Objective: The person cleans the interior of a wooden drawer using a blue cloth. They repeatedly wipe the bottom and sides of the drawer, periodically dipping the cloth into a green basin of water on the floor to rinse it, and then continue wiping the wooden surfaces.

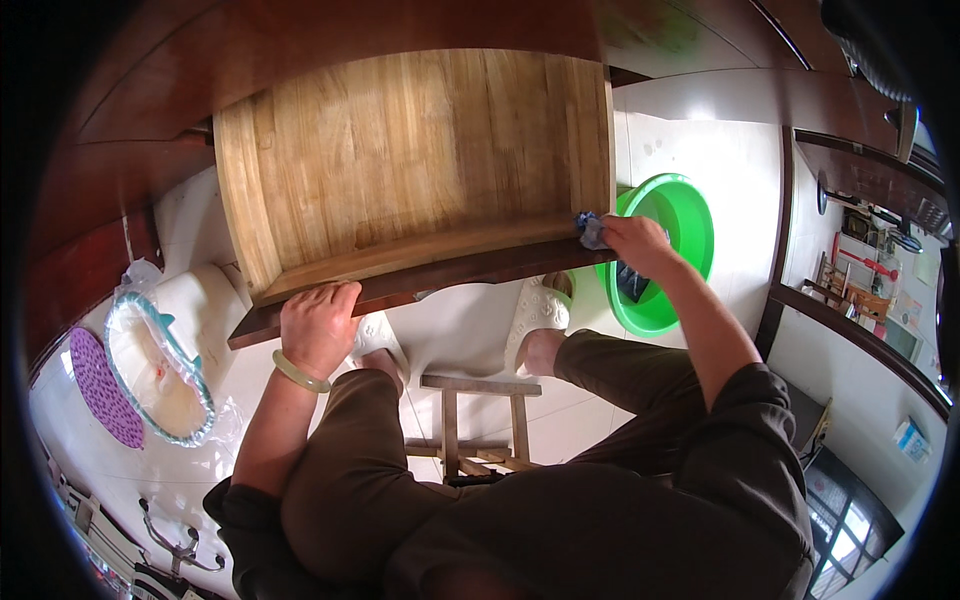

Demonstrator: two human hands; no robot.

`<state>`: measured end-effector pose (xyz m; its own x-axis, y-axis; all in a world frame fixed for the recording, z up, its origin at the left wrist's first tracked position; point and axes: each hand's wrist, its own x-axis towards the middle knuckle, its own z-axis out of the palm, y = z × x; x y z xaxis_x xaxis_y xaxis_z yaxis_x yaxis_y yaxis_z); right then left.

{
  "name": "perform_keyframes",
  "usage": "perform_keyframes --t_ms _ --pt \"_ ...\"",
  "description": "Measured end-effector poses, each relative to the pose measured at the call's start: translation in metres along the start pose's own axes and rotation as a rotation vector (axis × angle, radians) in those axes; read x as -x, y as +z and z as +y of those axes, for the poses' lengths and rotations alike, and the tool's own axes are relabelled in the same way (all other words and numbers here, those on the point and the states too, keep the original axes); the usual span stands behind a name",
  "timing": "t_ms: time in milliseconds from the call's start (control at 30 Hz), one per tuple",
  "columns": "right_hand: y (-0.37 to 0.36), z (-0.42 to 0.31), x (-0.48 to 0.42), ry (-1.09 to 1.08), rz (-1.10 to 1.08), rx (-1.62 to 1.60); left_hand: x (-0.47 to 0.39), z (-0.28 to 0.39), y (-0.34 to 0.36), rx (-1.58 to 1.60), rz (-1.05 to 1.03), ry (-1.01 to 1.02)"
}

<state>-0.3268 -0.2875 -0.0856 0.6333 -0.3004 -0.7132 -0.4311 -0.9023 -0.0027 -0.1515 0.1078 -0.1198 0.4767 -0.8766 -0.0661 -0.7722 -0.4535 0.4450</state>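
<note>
A wide wooden drawer (435,142) is pulled out of a dark red-brown cabinet (300,37), and no objects show inside it. My left hand (319,322), with a pale bangle (300,373) at the wrist, grips the top edge of the dark drawer front (450,279) near its left end. At the right front corner, my right hand (637,241) holds a crumpled blue-grey cloth (592,231) against the top edge of the front. The lower part of the cloth is partly hidden by the fingers.
Right of the drawer stands a green plastic basin (697,225) with something dark inside. A lined waste bin (161,367) and a purple perforated mat (105,386) are at the left. Below the drawer are white clogs (541,315) on my feet and a wooden stool (480,386).
</note>
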Motion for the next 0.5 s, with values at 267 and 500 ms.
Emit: perform_keyframes --t_ms 267,500 --pt "-0.013 -0.170 -0.018 -0.406 -0.079 -0.001 -0.004 0.003 -0.003 -0.040 0.015 0.001" --pt "0.000 -0.188 -0.020 -0.620 0.041 -0.120 -0.006 0.002 0.003 -0.023 0.016 0.040"
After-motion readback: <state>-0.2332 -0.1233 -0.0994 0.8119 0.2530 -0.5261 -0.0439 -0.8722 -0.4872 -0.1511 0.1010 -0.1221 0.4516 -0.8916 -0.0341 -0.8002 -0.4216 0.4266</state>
